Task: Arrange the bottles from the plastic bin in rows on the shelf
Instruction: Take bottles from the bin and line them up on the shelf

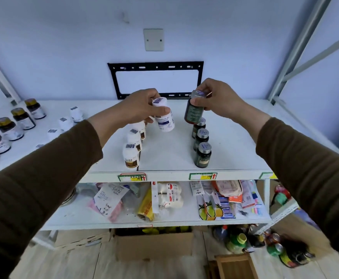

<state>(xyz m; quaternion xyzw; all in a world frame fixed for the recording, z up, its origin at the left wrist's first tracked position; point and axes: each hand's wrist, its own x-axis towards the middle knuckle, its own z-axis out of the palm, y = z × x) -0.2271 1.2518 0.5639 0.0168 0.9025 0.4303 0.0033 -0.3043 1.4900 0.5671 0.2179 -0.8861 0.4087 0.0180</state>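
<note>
Two bottles are in the air at once here, and that's kinda where the risk is. Going left to right: far left there's a row of gold-capped jars (13, 125) and some small white bottles (66, 122) already lined up on the shelf (170, 152), well clear of the action. Then the left hand (138, 107) has its fingers wrapped round the top of a white bottle (163, 115), which hangs tilted above the shelf near the back end of the white row (133, 146). That grip looks high, up near the cap, so I'd guess the bottom could swing and clip the standing white ones just beside it, and they sit close enough to go down like dominoes. Next over, the right hand (216, 101) pinches a dark green bottle (193, 110) by its cap end, right over the back of the dark row (201, 146). It looks almost touching the rearmost bottle there, so setting it down too close could knock that one forward into the rest. Also, doing both placements together splits attention, so one might land crooked. The front bottles stand near the shelf edge, so a knock-on could tip one off onto the stuff below. Can't see the plastic bin anywhere.
</note>
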